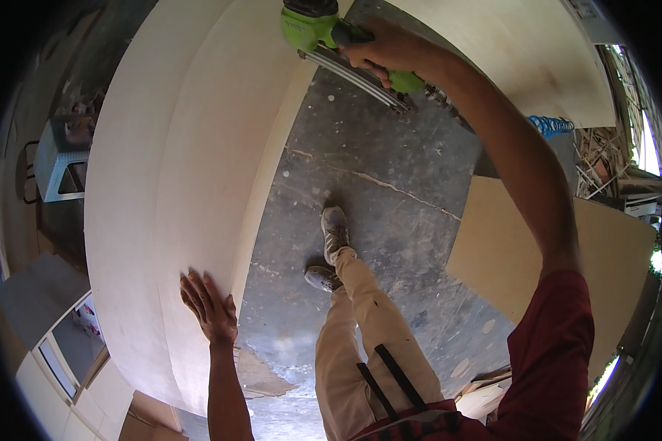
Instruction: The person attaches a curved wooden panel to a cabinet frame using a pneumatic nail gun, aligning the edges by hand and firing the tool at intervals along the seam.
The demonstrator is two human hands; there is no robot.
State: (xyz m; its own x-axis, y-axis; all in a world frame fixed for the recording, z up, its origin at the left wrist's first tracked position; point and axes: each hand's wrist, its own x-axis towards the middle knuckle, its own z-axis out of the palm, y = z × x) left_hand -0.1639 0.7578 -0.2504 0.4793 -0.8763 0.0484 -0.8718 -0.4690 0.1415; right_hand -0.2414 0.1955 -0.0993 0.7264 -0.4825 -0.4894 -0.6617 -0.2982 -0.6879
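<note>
Fingers wrapped round its grip, my right hand (396, 50) holds a green pneumatic nail gun (304, 31) at the top of the view. The tool's head is over the far part of a long pale wooden panel (176, 162), near its right edge; whether its nose touches the wood cannot be made out. A silver magazine (357, 81) slants from the gun over the floor. My left hand (213, 307) lies flat on the panel's near part, fingers spread, holding nothing.
A blue coiled air hose (552, 126) hangs by another pale panel (529, 59) at upper right. A brown board (537, 246) lies right of my legs. Wood scraps (602, 163) are piled beyond. A light blue stool (60, 158) stands at left. The concrete floor (390, 242) has a crack.
</note>
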